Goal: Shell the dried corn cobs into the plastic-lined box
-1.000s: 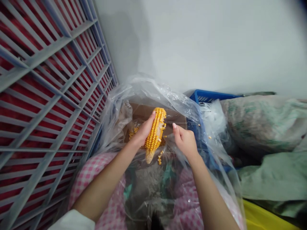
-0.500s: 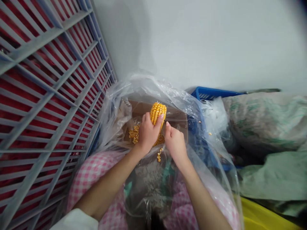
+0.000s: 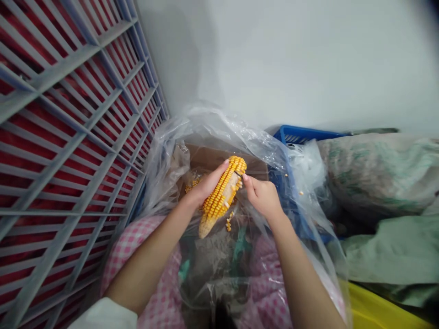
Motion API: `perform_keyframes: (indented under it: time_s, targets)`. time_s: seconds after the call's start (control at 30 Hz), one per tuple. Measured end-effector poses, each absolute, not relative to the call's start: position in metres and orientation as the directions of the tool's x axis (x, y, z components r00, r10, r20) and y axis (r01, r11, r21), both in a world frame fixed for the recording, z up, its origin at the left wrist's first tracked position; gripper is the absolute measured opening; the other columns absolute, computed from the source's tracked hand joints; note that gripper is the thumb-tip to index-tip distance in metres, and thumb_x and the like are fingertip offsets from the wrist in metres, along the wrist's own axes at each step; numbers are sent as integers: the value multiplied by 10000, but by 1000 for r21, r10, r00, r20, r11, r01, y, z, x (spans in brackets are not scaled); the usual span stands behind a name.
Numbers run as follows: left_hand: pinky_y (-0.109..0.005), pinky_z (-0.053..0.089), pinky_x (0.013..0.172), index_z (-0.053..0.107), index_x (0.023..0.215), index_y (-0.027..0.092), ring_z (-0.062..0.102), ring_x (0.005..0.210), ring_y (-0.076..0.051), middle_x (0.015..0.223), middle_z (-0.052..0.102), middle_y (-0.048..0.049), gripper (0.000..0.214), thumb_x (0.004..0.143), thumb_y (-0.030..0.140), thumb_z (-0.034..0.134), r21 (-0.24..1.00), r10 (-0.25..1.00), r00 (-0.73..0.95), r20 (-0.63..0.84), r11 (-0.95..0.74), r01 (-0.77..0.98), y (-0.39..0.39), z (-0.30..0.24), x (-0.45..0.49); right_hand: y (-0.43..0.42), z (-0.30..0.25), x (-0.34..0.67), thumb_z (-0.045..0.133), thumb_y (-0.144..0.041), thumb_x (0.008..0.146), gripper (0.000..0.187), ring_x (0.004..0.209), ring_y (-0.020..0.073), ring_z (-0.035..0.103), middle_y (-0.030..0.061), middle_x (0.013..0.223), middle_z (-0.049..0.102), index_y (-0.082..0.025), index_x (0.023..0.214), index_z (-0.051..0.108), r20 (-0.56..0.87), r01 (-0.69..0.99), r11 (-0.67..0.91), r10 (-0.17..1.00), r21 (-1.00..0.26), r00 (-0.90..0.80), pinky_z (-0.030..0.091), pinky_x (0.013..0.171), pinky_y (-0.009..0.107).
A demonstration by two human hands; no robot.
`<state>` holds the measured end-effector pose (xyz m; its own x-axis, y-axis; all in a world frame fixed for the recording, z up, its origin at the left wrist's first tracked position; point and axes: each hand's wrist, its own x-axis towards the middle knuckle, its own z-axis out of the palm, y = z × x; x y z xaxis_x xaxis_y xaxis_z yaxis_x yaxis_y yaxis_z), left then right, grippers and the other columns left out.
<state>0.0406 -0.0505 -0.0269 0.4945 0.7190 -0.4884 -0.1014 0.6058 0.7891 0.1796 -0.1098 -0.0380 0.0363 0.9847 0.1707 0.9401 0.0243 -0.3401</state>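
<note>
My left hand (image 3: pixel 208 183) is wrapped round a yellow corn cob (image 3: pixel 222 186), tilted with its pale tip toward me. A bare whitish strip without kernels runs along its right side. My right hand (image 3: pixel 263 196) is closed in a pinch at the cob's upper right; a thin dark tool (image 3: pixel 238 173) sticks out from the fingers against the kernels, its kind too small to tell. Loose kernels (image 3: pixel 192 185) lie in a cardboard box (image 3: pixel 206 156) below, partly hidden by my left hand. A few more kernels (image 3: pixel 229 222) rest on the clear plastic sheet (image 3: pixel 216 269) nearer me.
Clear plastic lines the box and spreads over my pink checked legs (image 3: pixel 161 269). A tall grey slatted crate (image 3: pixel 78 132) stands on the left. To the right are a blue basket (image 3: pixel 291 132), a stuffed sack (image 3: pixel 373 173) and a yellow item (image 3: pixel 380 310). Behind rises a white wall (image 3: pixel 291 59).
The cob has been turned and tipped, so its bare strip and pale tip now show. My right hand has moved slightly right and up, with the dark tool now visible against the kernels.
</note>
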Motion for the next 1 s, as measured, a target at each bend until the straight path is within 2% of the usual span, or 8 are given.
perform_keyframes:
  time_s: [0.1, 0.23, 0.33, 0.43, 0.6, 0.73, 0.9, 1.0]
  targets:
    - [-232, 380, 418, 617, 732, 149, 487, 421, -110, 561, 588, -38, 516, 705, 630, 435, 696, 573, 632, -521, 714, -74, -50, -23, 38, -114, -33, 190, 238, -407, 890, 476, 458, 87, 450, 5, 490, 512, -161, 671, 582, 168, 908, 24, 984, -417, 51, 225, 498, 216]
    - [-188, 404, 460, 615, 849, 151, 522, 480, -87, 601, 595, -12, 535, 681, 637, 467, 750, 749, 461, -476, 619, -231, -50, -29, 39, -118, -25, 184, 314, -457, 859, 394, 464, 77, 382, -37, 491, 425, -176, 658, 503, 126, 764, -58, 976, -642, 180, 249, 484, 190]
    - [-178, 429, 532, 593, 962, 175, 557, 569, -84, 701, 619, -5, 540, 676, 621, 491, 766, 831, 343, -438, 545, -342, -47, -33, 41, -118, -22, 173, 339, -464, 846, 368, 541, 90, 436, -23, 589, 508, -179, 710, 528, 98, 641, -36, 980, -766, 172, 301, 525, 182]
    - [-184, 439, 608, 564, 1028, 185, 583, 684, -100, 801, 629, -19, 555, 682, 613, 491, 792, 867, 300, -399, 490, -364, -45, -35, 43, -118, -21, 163, 331, -452, 851, 365, 591, 98, 478, -15, 661, 559, -186, 757, 563, 57, 573, -35, 988, -819, 141, 328, 571, 186]
    - [-222, 424, 699, 534, 1029, 206, 567, 864, -147, 949, 608, -46, 551, 706, 639, 424, 905, 923, 183, -338, 372, -206, -45, -38, 43, -120, -20, 154, 317, -439, 858, 336, 482, 84, 405, -50, 510, 423, -203, 677, 474, -50, 608, -130, 988, -783, 147, 255, 495, 191]
    - [-238, 399, 687, 514, 925, 210, 548, 810, -147, 896, 586, -33, 475, 737, 627, 383, 981, 976, 103, -192, 192, 10, -45, -37, 40, -123, -17, 154, 284, -426, 868, 359, 489, 90, 408, -42, 504, 400, -204, 632, 437, -74, 677, -130, 991, -725, 111, 233, 506, 205]
    - [-238, 376, 636, 446, 857, 212, 539, 716, -139, 796, 565, -7, 394, 759, 590, 390, 961, 996, 75, -40, 18, 276, -53, -36, 44, -127, -11, 155, 301, -356, 866, 308, 481, 98, 395, -25, 505, 438, -203, 634, 434, -146, 810, -202, 979, -550, 144, 193, 505, 228]
    - [-242, 355, 586, 422, 880, 220, 545, 686, -156, 764, 565, -6, 385, 759, 585, 396, 901, 996, 85, -1, -36, 433, -63, -38, 50, -127, -12, 158, 311, -311, 860, 316, 472, 94, 398, -19, 493, 452, -194, 590, 425, -195, 794, -216, 973, -568, 125, 191, 493, 230]
